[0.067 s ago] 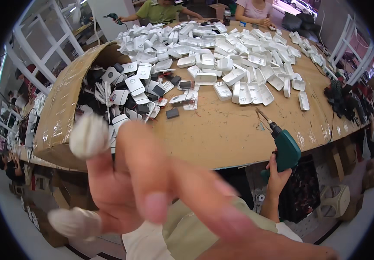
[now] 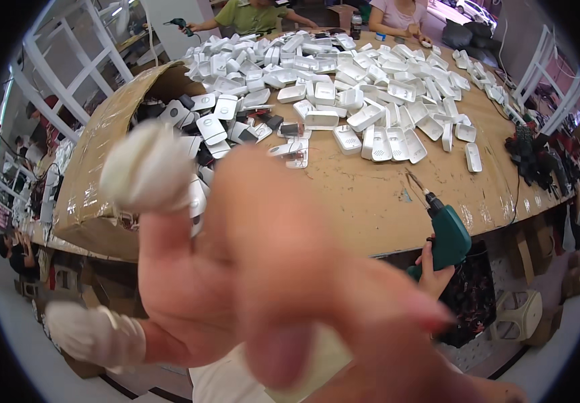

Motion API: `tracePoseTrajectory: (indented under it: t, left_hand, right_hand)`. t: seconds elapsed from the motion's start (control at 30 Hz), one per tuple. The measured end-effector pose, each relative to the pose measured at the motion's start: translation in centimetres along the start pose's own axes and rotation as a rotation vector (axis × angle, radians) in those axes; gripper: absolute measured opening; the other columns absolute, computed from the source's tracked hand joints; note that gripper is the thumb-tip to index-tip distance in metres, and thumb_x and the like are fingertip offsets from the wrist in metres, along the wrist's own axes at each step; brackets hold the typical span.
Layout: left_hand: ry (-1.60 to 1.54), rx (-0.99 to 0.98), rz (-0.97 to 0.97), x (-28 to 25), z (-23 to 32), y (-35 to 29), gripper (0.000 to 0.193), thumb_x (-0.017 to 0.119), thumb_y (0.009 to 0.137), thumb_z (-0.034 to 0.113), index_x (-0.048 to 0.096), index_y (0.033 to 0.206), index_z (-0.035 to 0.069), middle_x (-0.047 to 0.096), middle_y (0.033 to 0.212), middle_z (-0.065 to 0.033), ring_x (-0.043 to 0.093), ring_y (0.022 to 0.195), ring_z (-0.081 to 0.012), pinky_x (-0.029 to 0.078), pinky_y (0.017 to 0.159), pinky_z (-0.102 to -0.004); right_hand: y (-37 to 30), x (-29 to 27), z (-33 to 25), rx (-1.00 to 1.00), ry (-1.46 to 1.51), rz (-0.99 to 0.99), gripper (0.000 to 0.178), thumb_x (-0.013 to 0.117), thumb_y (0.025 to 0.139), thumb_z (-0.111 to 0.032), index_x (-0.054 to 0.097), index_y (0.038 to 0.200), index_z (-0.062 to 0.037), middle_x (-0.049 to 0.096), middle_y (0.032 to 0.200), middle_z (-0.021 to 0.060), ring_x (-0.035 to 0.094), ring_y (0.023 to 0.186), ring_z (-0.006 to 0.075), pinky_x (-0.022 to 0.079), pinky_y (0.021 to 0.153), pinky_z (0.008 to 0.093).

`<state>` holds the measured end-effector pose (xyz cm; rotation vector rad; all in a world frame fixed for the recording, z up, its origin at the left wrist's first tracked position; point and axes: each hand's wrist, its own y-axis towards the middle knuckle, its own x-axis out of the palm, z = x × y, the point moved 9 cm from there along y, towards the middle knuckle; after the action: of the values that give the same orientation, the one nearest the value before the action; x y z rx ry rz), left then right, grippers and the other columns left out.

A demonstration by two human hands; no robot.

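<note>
My left hand (image 2: 263,269) is raised very close to the view, large and blurred. Its fingers are apart, with nothing seen between them. White finger covers wrap two of its digits, one at the upper left (image 2: 147,166) and one at the lower left (image 2: 95,336). Off to the right, at the table's front edge, my right hand (image 2: 434,270) is wrapped round the handle of a green pistol-shaped soldering gun (image 2: 450,235). The tool's thin metal tip points up and away over the brown tabletop (image 2: 370,215), short of the white cases. My left hand partly hides my right forearm.
White plastic cases (image 2: 391,144) are heaped across the table's far side. A cardboard box (image 2: 95,181) at left holds white covers (image 2: 211,129) with dark blocks and wires. Two people (image 2: 246,17) sit opposite, one holding a green tool (image 2: 181,25). A pale stool (image 2: 518,314) stands at lower right.
My left hand has come closer to the view and looks larger, covering more of the box and table. My right hand keeps its hold on the soldering gun; the whole scene shifts slightly.
</note>
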<state>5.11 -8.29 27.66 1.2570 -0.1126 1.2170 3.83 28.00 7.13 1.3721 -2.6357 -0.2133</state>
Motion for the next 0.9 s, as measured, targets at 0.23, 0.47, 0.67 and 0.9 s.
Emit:
tracePoseTrajectory:
  t: [0.23, 0.47, 0.67, 0.9]
  left_hand:
    - [0.045, -0.079, -0.07, 2.3, -2.2, 1.7, 0.055, 0.063, 0.098, 0.047, 0.046, 0.123, 0.001, 0.057, 0.106, -0.0148, 0.064, 0.084, -0.0306, 0.056, 0.084, -0.0454]
    - [0.061, -0.164, -0.204, 3.8, -3.5, 3.6, 0.054, 0.06, 0.1, 0.047, 0.044, 0.129, 0.004, 0.054, 0.112, -0.0105, 0.061, 0.084, -0.0267, 0.053, 0.086, -0.041]
    - [0.074, -0.264, -0.287, 4.1, -4.7, 4.7, 0.053, 0.057, 0.101, 0.046, 0.043, 0.133, 0.007, 0.051, 0.118, -0.0068, 0.058, 0.083, -0.0233, 0.05, 0.087, -0.0372]
    - [-0.047, -0.367, -0.314, 3.1, -13.7, 6.4, 0.067, 0.055, 0.098, 0.057, 0.037, 0.144, 0.012, 0.047, 0.123, -0.0048, 0.057, 0.091, -0.02, 0.047, 0.092, -0.0397]
  right_hand:
    - [0.5, -1.5, 1.9, 0.017, 0.02, 0.028, 0.024, 0.07, 0.095, -0.005, 0.065, 0.117, 0.0041, 0.068, 0.102, 0.0063, 0.052, 0.065, 0.0064, 0.042, 0.058, 0.022]
    - [0.3, -1.4, 1.8, 0.017, 0.009, 0.015, 0.025, 0.07, 0.095, -0.006, 0.065, 0.117, 0.0043, 0.068, 0.101, 0.007, 0.053, 0.064, 0.0067, 0.042, 0.058, 0.0223]
    - [0.2, -1.0, 2.2, 0.035, -0.013, 0.002, 0.025, 0.07, 0.095, -0.006, 0.066, 0.117, 0.0049, 0.068, 0.098, 0.0062, 0.053, 0.063, 0.0066, 0.042, 0.057, 0.0223]
    - [1.6, -1.8, 1.6, 0.042, -0.036, 0.051, 0.025, 0.068, 0.096, -0.003, 0.065, 0.12, 0.0045, 0.068, 0.108, 0.007, 0.056, 0.07, 0.0076, 0.045, 0.059, 0.0228]
